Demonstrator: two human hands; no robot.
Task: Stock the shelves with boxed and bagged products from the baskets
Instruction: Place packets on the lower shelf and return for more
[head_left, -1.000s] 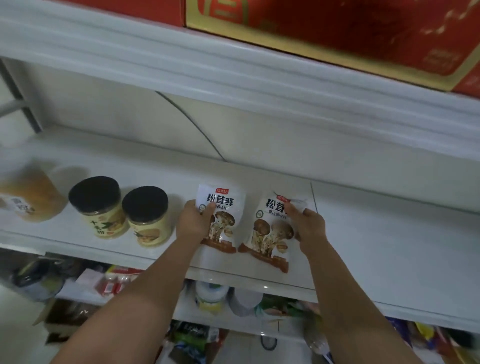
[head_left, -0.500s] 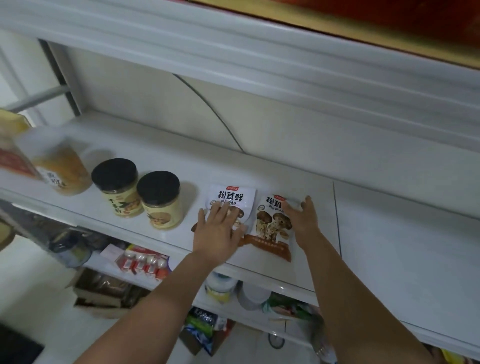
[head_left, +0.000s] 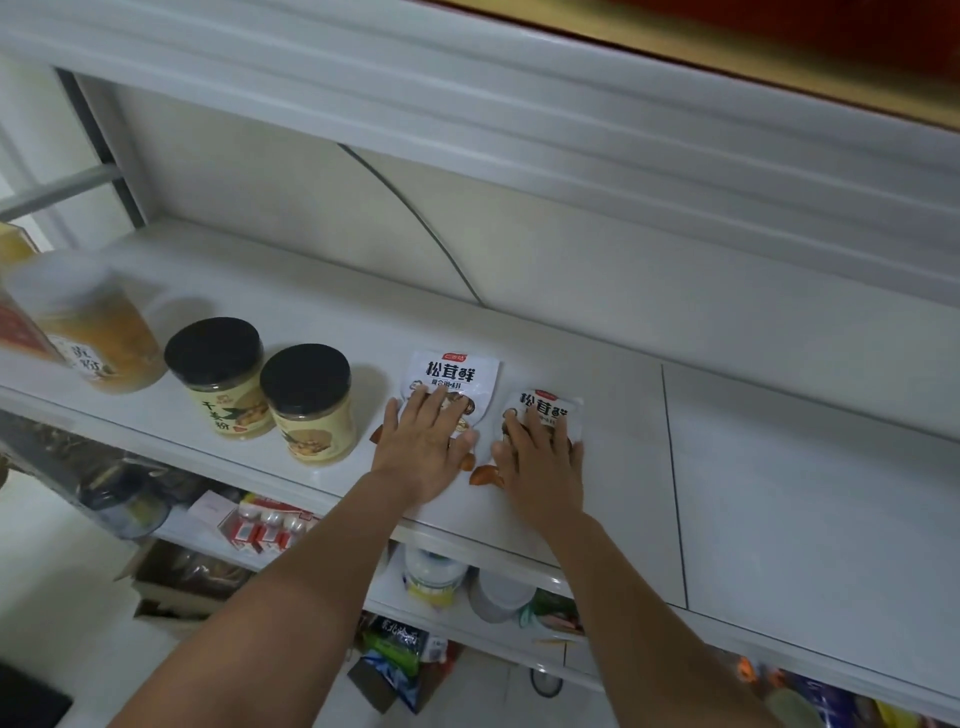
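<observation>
Two white mushroom seasoning pouches lie flat side by side on the white shelf (head_left: 753, 467). My left hand (head_left: 423, 447) presses flat on the left pouch (head_left: 452, 371), fingers straight and spread. My right hand (head_left: 543, 457) lies flat on the right pouch (head_left: 545, 405), covering most of it. Only the printed tops and brown bottom corners of the pouches show around my hands.
Two black-lidded jars (head_left: 218, 374) (head_left: 309, 400) stand left of the pouches, with a yellow tub (head_left: 98, 332) further left. The shelf's right half is bare. Lower shelves (head_left: 270, 525) hold bottles, boxes and bags. A red carton (head_left: 779, 41) sits on the shelf above.
Both hands let go of the pouches' upper edges and laid them down; the palms now press flat on top. The right pouch sits a little apart from the left one.
</observation>
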